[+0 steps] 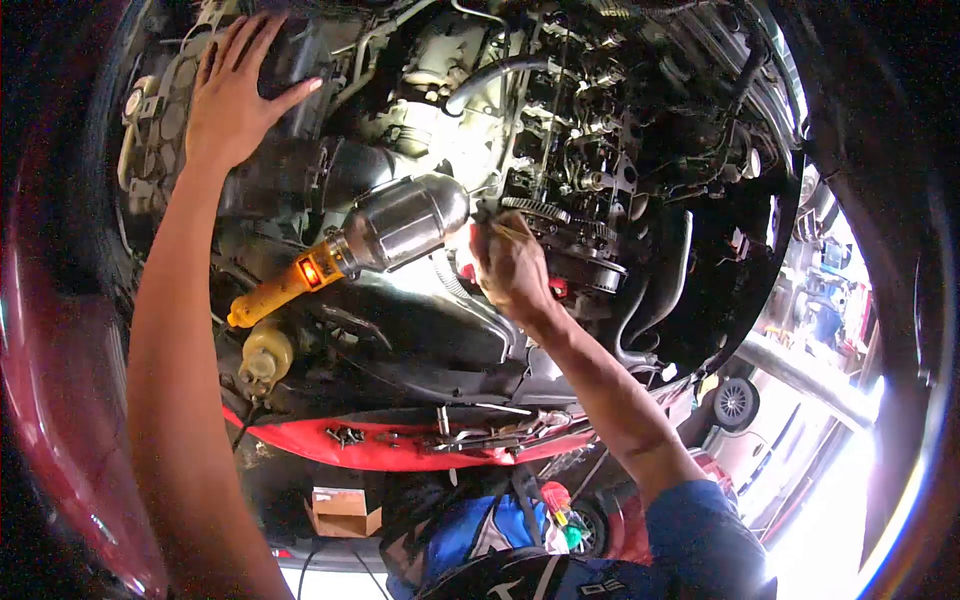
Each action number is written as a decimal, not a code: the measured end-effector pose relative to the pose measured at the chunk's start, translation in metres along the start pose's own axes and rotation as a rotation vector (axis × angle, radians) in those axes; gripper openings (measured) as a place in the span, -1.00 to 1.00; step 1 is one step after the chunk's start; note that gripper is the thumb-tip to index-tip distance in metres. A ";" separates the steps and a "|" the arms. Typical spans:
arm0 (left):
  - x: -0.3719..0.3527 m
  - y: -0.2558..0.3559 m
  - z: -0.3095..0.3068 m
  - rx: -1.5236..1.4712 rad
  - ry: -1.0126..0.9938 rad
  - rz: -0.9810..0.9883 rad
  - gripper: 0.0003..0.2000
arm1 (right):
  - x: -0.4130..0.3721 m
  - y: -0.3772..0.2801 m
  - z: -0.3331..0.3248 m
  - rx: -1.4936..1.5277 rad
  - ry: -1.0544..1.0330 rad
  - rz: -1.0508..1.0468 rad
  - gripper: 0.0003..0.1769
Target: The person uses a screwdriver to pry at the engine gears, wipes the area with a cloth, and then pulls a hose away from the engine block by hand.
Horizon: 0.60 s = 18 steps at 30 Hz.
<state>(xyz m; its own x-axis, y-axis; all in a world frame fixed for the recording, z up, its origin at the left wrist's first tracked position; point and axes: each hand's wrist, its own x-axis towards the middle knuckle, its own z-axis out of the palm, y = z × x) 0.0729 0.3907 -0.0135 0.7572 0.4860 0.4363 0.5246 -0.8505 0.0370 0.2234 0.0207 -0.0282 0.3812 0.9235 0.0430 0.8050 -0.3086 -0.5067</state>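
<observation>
My left hand (230,105) lies with fingers spread on dark parts at the upper left of an engine bay. Near the middle, my right hand (512,262) has its fingers curled beside the toothed gears (537,209) of the opened engine; what they hold, if anything, is hidden. A bit of red shows at its edges. Between the hands, a lit work lamp (405,222) with a yellow handle (285,292) rests at a slant, its head close to my right hand's knuckles. The belt pulley (590,272) is just right of my right hand.
Tools (500,433) and small metal parts (345,435) lie along the red front edge (315,441) of the car. Below are an open cardboard box (343,515) and a blue bag (470,540). A yellowish reservoir (265,358) sits under the lamp's handle. A wheel (736,402) shows at the right.
</observation>
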 end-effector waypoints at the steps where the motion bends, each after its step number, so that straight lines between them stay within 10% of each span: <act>1: 0.000 0.000 0.001 -0.004 0.005 0.002 -0.14 | 0.003 -0.013 -0.016 -0.040 0.092 0.007 -0.87; 6: -0.004 0.001 -0.003 0.007 0.004 -0.016 -0.14 | 0.030 0.006 -0.034 -0.288 0.324 -0.100 -0.72; 13: -0.003 -0.006 0.001 -0.002 -0.028 -0.015 -0.12 | 0.018 0.025 0.009 -0.511 -0.027 -0.113 -0.76; 18: -0.002 -0.001 -0.008 -0.013 -0.073 -0.015 -0.13 | 0.010 0.001 -0.034 -0.007 -0.243 0.044 -0.78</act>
<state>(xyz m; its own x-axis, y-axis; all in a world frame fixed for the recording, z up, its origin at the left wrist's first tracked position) 0.0682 0.3894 -0.0074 0.7760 0.5116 0.3690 0.5312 -0.8454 0.0549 0.2436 0.0219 0.0008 0.2962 0.9366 -0.1873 0.7935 -0.3504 -0.4976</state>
